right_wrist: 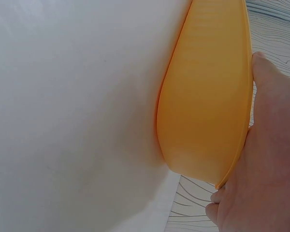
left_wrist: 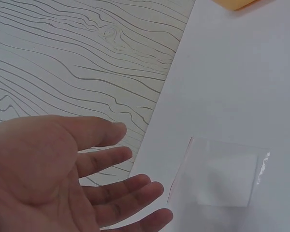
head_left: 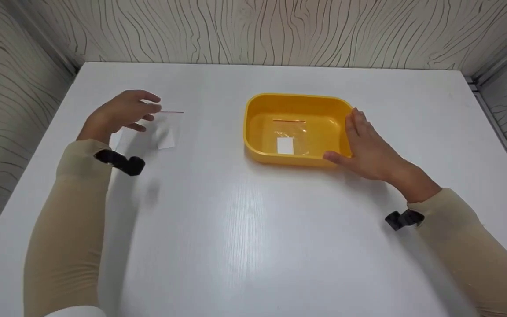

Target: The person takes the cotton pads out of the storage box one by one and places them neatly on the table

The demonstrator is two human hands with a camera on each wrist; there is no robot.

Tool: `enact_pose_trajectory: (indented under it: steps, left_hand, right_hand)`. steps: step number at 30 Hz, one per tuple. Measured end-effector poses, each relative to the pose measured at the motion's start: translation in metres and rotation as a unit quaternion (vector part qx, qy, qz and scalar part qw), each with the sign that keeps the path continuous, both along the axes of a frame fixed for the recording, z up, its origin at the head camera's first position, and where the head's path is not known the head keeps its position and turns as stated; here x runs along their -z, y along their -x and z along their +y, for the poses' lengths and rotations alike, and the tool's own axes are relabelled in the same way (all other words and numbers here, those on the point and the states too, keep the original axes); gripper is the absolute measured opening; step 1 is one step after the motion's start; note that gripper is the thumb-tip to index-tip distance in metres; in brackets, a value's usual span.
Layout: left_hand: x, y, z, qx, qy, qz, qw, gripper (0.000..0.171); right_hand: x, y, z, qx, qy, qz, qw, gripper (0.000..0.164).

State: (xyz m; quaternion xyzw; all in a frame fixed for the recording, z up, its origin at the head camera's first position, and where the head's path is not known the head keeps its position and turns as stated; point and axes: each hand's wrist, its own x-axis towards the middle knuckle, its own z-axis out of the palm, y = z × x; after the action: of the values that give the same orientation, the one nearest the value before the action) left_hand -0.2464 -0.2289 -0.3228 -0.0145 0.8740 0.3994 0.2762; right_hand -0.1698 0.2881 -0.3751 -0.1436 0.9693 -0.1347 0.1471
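Note:
A small clear zip bag [head_left: 172, 132] with a red seal line and a white square inside lies flat at the table's left. My left hand [head_left: 123, 111] hovers just left of it, fingers spread and loosely bent; in the left wrist view the palm [left_wrist: 38, 164] holds nothing and the bag [left_wrist: 227, 181] lies apart from the fingertips. At centre right stands a yellow plastic bin [head_left: 253, 152], with a similar zip bag [head_left: 285, 145] on its floor. My right hand [head_left: 370, 152] rests against the bin's right corner, fingers straight along the rim and thumb on the front edge.
The white table [head_left: 218, 229] carries the bin and bags. Wood-patterned panels [head_left: 253, 31] rise behind it and at both sides. Something pale and transparent shows under the left wrist, too hidden to tell.

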Motion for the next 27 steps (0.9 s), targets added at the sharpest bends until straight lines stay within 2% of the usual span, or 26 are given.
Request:
enact_pose_trajectory:
  steps: [17, 27]
  left_hand:
    - [0.0037, -0.0053, 0.001, 0.023, -0.098, 0.028, 0.9945, 0.057]
    - [0.0029, -0.0058, 0.0076, 0.03, -0.131, 0.035, 0.9903, 0.055]
  right_hand:
    - [-0.0009, -0.0009, -0.0021, 0.005, -0.001, 0.0, 1.0, 0.117]
    - [-0.0003, -0.0008, -0.0004, -0.003, -0.008, 0.005, 1.0, 0.116]
